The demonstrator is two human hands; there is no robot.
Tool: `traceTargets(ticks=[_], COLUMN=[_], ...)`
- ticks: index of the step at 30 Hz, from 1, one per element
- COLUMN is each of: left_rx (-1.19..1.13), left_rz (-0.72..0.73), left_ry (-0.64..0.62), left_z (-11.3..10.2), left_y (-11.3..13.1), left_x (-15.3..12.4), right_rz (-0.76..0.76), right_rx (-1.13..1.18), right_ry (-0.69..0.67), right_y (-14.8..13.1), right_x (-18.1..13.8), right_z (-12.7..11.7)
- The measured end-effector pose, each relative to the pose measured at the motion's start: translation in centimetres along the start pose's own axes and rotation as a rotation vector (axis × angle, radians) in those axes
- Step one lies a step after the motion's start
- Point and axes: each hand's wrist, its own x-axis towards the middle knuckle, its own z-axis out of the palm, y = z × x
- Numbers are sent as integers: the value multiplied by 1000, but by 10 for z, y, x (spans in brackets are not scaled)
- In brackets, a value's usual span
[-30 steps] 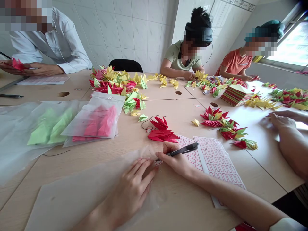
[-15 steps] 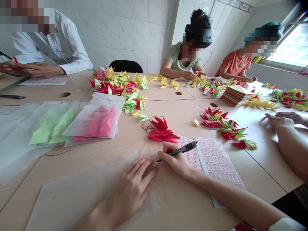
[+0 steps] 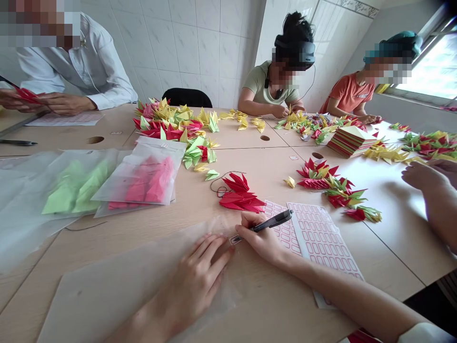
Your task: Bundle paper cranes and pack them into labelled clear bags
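Right grip (image 3: pixel 262 239) slightly rightward, around pen (image 3: pixel 274 221)

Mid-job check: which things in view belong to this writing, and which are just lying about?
In the job:
pen, in the right hand
small label at its tip
translucent plastic under the left hand
label sheets, probably

Lying about, seemingly:
red folded paper
bag with pink pieces
multicoloured paper stack

A pale, faintly veined tiled wall (image 3: pixel 214 52) runs behind the wood-toned table (image 3: pixel 196 200) — a patterned border (image 3: pixel 357 6) crosses it high up toward the right. Daylight comes through a window (image 3: pixel 430 66) at the far right, whitening that side of the table. A black chair (image 3: pixel 187 97) stands at the back edge.
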Motion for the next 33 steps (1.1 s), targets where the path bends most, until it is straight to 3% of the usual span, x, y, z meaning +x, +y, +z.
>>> traceTargets(ticks=[33], left_rx=[39], left_rz=[12], left_ry=[31], left_z=[1], left_y=[1], left_x=[0], right_rz=[-6], right_rx=[-7], right_ry=[-3], right_y=[-2], right_x=[0], right_z=[1])
